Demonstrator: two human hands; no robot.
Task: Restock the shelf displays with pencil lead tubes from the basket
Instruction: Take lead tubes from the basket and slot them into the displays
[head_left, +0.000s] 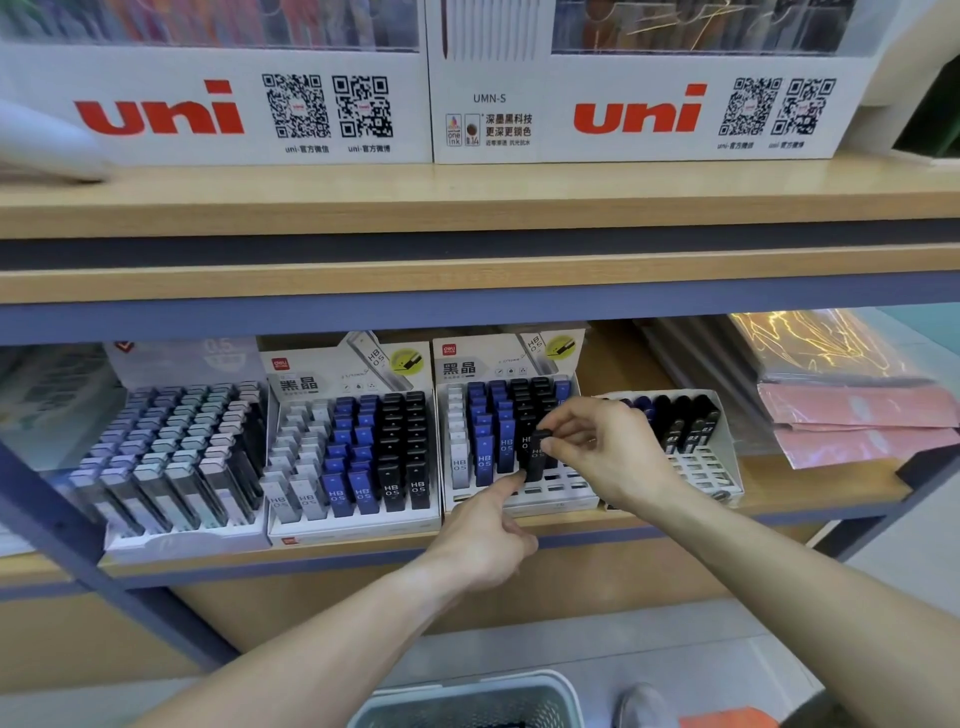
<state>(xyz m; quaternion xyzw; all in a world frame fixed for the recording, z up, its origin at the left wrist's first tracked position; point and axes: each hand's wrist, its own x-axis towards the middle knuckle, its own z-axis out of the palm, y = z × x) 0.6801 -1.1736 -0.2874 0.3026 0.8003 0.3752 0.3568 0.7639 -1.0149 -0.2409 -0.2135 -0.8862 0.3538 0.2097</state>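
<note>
Head view looks forward and down, close to the shelf (467, 540).

Pink packets (852, 415) beside white uni boxes (218, 104)

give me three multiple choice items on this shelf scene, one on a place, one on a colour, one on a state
1. Where is the basket?
A. on the top shelf
B. on the floor below the hands
C. inside a display

2. What colour is the tube the right hand pinches?
A. black
B. red
C. green

3. How are the front rows of the display box being filled?
A. packed full
B. covered by a lid
C. mostly empty slots

Answers: B, its rim shows at the bottom edge; A, dark body and cap; C, bare white slots show beside the left hand.
</note>
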